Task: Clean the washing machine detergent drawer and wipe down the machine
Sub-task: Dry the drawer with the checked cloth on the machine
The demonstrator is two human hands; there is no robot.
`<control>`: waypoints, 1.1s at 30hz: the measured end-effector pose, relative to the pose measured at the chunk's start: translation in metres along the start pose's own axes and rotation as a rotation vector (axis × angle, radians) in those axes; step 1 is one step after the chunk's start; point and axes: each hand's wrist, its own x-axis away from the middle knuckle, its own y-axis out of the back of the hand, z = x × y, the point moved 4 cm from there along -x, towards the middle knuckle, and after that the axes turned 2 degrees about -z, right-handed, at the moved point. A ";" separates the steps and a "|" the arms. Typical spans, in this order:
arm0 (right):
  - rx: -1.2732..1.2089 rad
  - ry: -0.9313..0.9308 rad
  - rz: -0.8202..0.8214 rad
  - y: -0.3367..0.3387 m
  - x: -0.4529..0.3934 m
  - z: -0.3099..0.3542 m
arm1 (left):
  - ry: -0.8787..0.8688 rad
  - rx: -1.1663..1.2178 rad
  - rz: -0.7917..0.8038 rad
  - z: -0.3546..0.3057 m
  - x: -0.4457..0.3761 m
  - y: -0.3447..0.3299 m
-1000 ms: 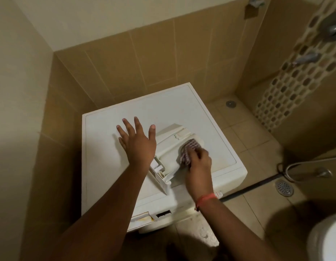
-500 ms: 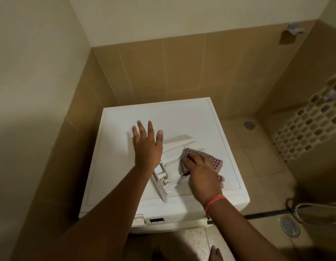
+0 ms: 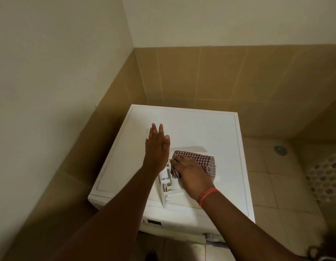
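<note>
Drawer point(image 3: 168, 187) lengthwise front-to-back on machine point(image 3: 210, 129), right hand point(image 3: 191, 170) gripping cloth point(image 3: 199, 161), left hand point(image 3: 156, 147) flat, fingers straight.

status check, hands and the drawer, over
Left hand flat, open, beside white plastic detergent drawer lying atop white washing machine. Right hand presses red-checked cloth on drawer. Nothing obstructing.
</note>
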 end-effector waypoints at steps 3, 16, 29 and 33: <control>0.017 0.012 0.036 0.011 0.014 -0.021 | 0.027 -0.031 0.011 0.001 0.001 0.001; -0.065 0.041 -0.027 0.006 0.007 -0.010 | 0.020 -0.048 0.038 -0.003 0.001 0.000; -0.060 -0.011 -0.044 0.005 -0.006 -0.017 | 0.065 -0.114 0.059 -0.002 -0.005 0.000; -0.091 -0.378 -0.166 0.024 0.018 -0.079 | 0.059 -0.090 0.055 -0.001 -0.003 0.001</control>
